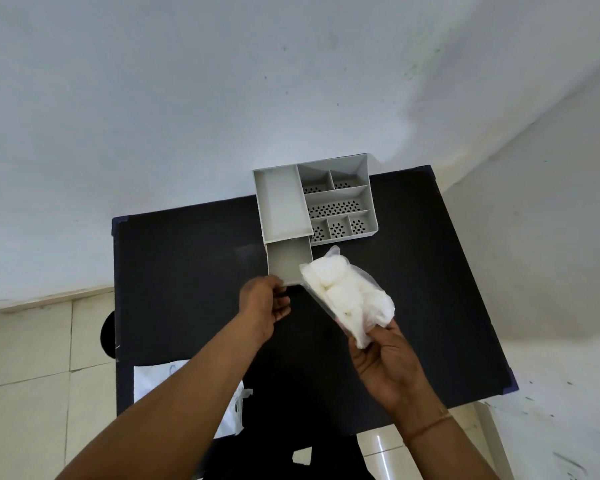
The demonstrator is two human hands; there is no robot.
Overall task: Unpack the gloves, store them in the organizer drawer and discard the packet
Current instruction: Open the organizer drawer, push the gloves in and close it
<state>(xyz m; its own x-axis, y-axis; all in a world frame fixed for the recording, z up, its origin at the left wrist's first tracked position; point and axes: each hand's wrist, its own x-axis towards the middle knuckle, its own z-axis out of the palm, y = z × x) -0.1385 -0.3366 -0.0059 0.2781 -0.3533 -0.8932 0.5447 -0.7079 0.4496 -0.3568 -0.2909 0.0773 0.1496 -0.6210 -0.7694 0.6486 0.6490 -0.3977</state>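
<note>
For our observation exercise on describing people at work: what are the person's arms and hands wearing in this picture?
Both forearms are bare, with no sleeves in view. Neither the left hand nor the right hand wears a glove, and no rings can be made out. The only item worn is a thin orange-brown thread band around the right wrist.

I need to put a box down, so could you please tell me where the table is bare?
The black table is bare left of the organizer and open drawer, and along its right side. It is crowded mid-table around both hands and the glove packet; a white sheet covers the near-left corner.
</note>
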